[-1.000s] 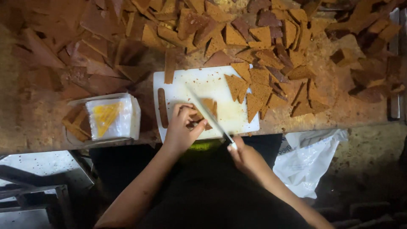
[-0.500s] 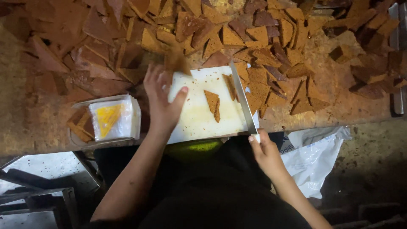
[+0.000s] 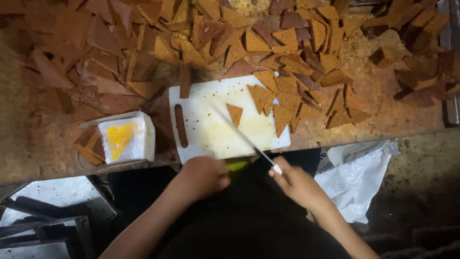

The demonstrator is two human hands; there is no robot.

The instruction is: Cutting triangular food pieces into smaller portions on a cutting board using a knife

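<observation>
At the left edge of the worn brown surface (image 3: 28,144), a clear plastic tray holding a stack of white-and-yellow triangular wrappers (image 3: 125,137) is seen, with a few brown wedges tucked beside it. Just right of it lies the white rectangular plastic cutting board (image 3: 211,132), its slotted handle toward the left. One small brown triangular baked slice (image 3: 234,114) is lying alone near the board's middle, flat and untouched by either hand; more cut triangles are crowded on the board's far right corner and spill onto the heap of brown triangular pieces (image 3: 297,52) covering the surface behind.

The left hand (image 3: 203,176) is held below the board's near edge, curled loosely with nothing seen in its grip. The right hand (image 3: 293,184) is closed around the white handle of a long thin-bladed knife (image 3: 242,135), the blade laid diagonally over the board, its tip close to the lone slice; contact cannot be told.

The slice is judged light, stiff and crumbly, likely to snap at its points if pinched hard. It is best taken by its flat faces near the wide base, or pinned gently from above. A white plastic bag (image 3: 354,177) hangs below the surface at the right.
</observation>
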